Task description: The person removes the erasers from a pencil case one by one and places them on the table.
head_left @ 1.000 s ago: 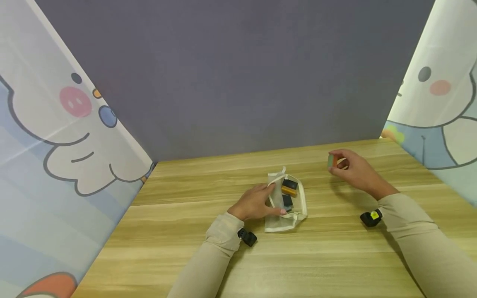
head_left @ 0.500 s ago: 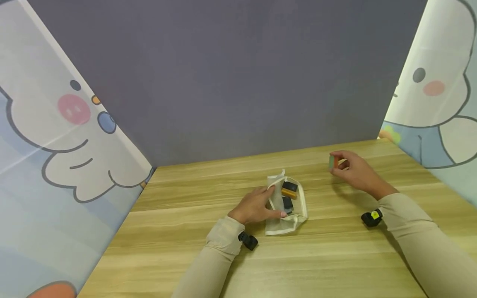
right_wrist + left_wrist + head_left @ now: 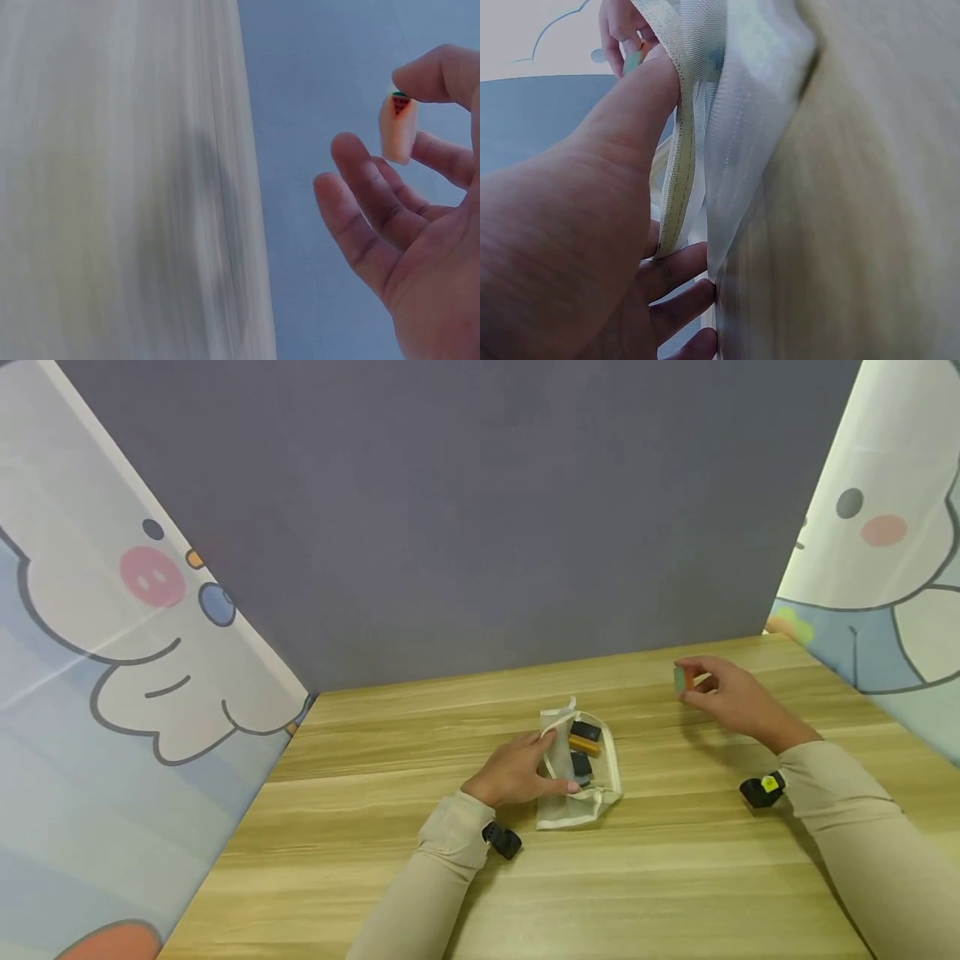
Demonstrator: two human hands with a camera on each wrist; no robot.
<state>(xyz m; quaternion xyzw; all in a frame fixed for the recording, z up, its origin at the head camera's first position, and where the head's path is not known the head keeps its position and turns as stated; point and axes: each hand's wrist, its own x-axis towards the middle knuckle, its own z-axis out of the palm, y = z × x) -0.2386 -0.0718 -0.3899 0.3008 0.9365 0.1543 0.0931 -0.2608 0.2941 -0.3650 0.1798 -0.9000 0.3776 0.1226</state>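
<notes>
My left hand [image 3: 513, 772] holds the near-left rim of a white mesh zipper pouch [image 3: 566, 814], thumb and forefinger spread at its mouth. Inside the pouch lie several small pieces, among them a black block [image 3: 585, 731], an orange-yellow bar [image 3: 583, 745] and another dark block [image 3: 581, 764]. The left wrist view shows the zipper edge [image 3: 676, 165] against my thumb, other fingers bent beside the mesh. To the right, my right hand [image 3: 731, 693] pinches a small orange-and-green block [image 3: 681, 681] above the table. A red fruit print marks the block [image 3: 399, 127] in the right wrist view.
The wood-grain table [image 3: 360, 827] runs back to a dark grey panel [image 3: 480, 527]. Cartoon-printed sheets [image 3: 82, 710] stand at the left and right sides. Black wrist cameras [image 3: 502, 841] hang by both cuffs.
My right hand has shifted slightly to the right with the block between its fingertips, which has turned a little. The left hand stays at the pouch's mouth.
</notes>
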